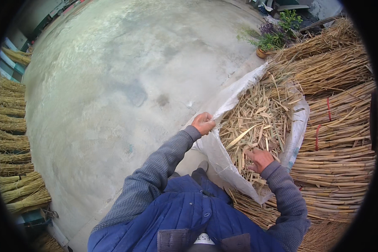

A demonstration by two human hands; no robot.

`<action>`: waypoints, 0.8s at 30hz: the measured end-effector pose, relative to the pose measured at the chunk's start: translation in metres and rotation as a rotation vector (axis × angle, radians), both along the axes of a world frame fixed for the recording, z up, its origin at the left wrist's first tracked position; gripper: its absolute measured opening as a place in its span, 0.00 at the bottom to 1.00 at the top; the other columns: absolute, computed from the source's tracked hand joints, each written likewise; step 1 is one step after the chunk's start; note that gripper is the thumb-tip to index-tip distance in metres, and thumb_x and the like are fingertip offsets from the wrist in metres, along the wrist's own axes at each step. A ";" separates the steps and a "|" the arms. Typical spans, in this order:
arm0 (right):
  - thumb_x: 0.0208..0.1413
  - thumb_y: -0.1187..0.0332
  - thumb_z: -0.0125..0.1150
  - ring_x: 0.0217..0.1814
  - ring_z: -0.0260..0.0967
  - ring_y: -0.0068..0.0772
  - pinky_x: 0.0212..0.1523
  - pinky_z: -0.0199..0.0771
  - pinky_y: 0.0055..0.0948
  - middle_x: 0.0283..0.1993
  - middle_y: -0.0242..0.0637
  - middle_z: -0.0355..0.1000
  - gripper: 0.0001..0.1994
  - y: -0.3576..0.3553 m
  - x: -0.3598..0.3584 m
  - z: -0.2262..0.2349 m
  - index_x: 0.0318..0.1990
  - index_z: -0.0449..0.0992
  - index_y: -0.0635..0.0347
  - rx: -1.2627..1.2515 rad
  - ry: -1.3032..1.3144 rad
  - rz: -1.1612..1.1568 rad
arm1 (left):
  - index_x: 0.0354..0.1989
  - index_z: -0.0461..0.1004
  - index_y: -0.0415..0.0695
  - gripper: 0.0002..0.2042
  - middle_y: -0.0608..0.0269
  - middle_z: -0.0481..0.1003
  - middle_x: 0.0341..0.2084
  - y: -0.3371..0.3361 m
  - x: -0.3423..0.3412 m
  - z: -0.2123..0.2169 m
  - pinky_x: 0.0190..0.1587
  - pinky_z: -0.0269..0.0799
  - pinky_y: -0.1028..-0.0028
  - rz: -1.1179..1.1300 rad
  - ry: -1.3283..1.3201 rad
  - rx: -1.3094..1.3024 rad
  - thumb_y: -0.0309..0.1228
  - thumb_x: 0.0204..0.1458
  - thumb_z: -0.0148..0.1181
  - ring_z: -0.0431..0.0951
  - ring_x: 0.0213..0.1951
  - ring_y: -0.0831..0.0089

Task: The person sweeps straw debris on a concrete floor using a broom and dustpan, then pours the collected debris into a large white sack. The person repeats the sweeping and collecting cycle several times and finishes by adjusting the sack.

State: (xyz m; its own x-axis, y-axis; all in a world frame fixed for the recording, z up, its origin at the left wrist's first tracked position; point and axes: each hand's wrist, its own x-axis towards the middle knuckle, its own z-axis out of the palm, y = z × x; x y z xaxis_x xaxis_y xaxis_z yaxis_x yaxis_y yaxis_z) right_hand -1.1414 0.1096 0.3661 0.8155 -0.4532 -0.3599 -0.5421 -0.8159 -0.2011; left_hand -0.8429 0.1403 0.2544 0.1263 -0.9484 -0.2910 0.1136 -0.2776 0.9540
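A white woven sack [215,150], its mouth spread wide, is filled with dry, straw-coloured leaf and stalk scraps [262,113]. My left hand [203,123] is closed on the sack's left rim, fingers pinching the fabric. Over the near part of the scraps is my right hand [260,159], reaching in with its fingers apart. Its fingertips touch the scraps and are partly hidden among them; I see nothing gripped there.
Bundles of dry stalks [336,168], some bound with red ties [317,137], are stacked along the right. More straw bundles [12,138] line the left edge. A potted plant [271,40] stands beyond the sack. Concrete floor [113,84] stretches between the two sides.
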 end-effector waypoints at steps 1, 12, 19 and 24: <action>0.41 0.63 0.59 0.29 0.67 0.46 0.32 0.65 0.44 0.26 0.42 0.65 0.18 0.012 0.009 -0.012 0.42 0.67 0.53 0.014 -0.023 0.052 | 0.34 0.65 0.37 0.13 0.65 0.68 0.18 0.000 0.001 0.002 0.16 0.64 0.79 -0.004 -0.029 0.001 0.32 0.42 0.55 0.68 0.17 0.80; 0.50 0.55 0.49 0.32 0.69 0.54 0.35 0.68 0.45 0.27 0.51 0.71 0.16 -0.050 0.107 -0.135 0.31 0.72 0.61 -0.226 0.039 -0.289 | 0.27 0.68 0.38 0.14 0.56 0.70 0.19 0.005 0.026 0.017 0.27 0.65 0.71 0.033 -0.358 -0.233 0.36 0.36 0.55 0.70 0.24 0.67; 0.54 0.55 0.43 0.44 0.67 0.49 0.45 0.66 0.42 0.40 0.50 0.70 0.19 -0.121 0.159 -0.155 0.38 0.75 0.60 -0.095 0.204 -0.469 | 0.27 0.68 0.39 0.11 0.61 0.68 0.17 -0.001 0.048 0.037 0.25 0.65 0.72 0.115 -0.390 -0.277 0.32 0.36 0.55 0.69 0.22 0.73; 0.54 0.61 0.41 0.40 0.68 0.51 0.41 0.67 0.43 0.36 0.51 0.71 0.17 -0.170 0.084 -0.176 0.35 0.73 0.64 -0.115 0.068 -0.567 | 0.26 0.65 0.39 0.05 0.67 0.67 0.14 -0.014 0.044 0.012 0.17 0.64 0.78 0.193 0.043 -0.043 0.24 0.39 0.53 0.67 0.15 0.79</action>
